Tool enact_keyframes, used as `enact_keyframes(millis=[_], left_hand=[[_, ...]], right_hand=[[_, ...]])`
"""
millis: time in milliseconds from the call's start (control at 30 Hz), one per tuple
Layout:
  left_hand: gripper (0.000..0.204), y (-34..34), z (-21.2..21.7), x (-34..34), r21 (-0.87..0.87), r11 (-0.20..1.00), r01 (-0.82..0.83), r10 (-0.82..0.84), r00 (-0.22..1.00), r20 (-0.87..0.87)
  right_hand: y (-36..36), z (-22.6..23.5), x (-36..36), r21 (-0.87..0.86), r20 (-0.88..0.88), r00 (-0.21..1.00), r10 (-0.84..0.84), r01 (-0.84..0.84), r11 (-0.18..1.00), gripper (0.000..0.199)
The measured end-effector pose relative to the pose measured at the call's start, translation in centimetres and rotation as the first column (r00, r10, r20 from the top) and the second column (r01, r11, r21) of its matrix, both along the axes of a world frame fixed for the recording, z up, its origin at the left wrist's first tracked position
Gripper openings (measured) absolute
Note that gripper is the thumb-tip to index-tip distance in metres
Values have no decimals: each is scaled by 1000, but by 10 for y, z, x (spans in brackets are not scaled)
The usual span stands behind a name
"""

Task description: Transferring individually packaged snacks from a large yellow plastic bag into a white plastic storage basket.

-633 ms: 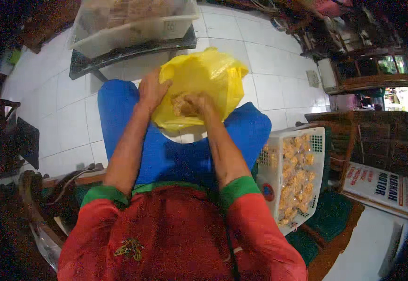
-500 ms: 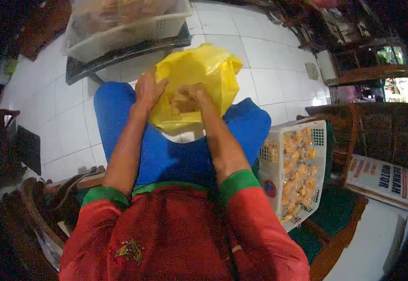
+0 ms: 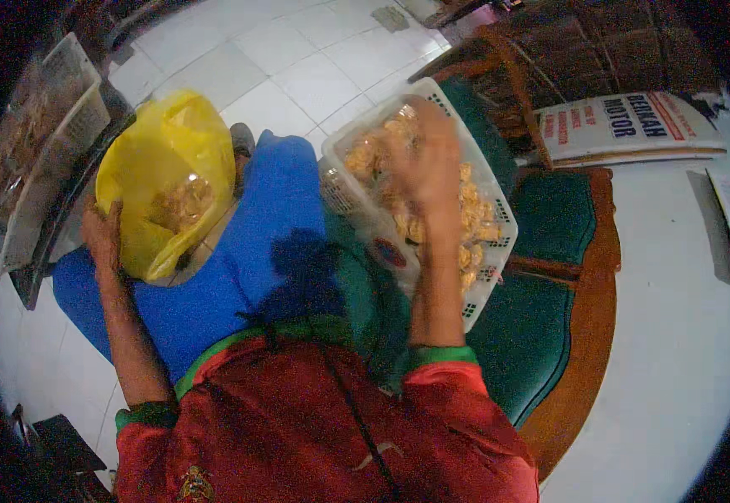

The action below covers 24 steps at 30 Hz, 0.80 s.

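A yellow plastic bag point(image 3: 134, 168) rests open between my knees, on the left. My left hand point(image 3: 103, 235) grips its left edge, thumb on the inside and fingers behind the plastic. Inside the bag lie several clear packets point(image 3: 185, 205) of light brown snacks. On the right, my right hand point(image 3: 425, 155) is over the white plastic basket point(image 3: 512, 226), among clear packets of golden snacks point(image 3: 478, 222). Motion blurs its fingers, and whether a packet is in them cannot be made out.
The white basket sits on a green-cushioned wooden bench point(image 3: 549, 335) at my right. Another light basket point(image 3: 72, 138) of packets stands at far left on a black stand point(image 3: 34, 260). A printed white panel point(image 3: 625, 130) leans beyond the bench. White floor tiles point(image 3: 298, 50) lie ahead.
My view has swung right. My right hand has left the inside of the yellow bag and moved right to the basket. My left hand still keeps hold of the bag.
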<state>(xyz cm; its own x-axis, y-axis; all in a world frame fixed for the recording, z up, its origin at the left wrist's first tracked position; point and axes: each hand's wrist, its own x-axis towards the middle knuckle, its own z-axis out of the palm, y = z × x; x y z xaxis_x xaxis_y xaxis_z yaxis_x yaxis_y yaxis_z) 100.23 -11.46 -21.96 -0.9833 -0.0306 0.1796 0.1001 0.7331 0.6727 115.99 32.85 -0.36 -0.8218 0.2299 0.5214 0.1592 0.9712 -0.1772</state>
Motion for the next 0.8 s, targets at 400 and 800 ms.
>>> enact_keyframes(millis=[400,800], left_hand=[[50,-31,-28,-24,-37,991,128,-132,983,-128],[51,-22,-5,-3,11,995,101,-99,989,-106]], right_hand=[[195,-78,139,-160,509,769,-387,526,835,80],[151,-90,123,16,157,895,-417,420,908,53]])
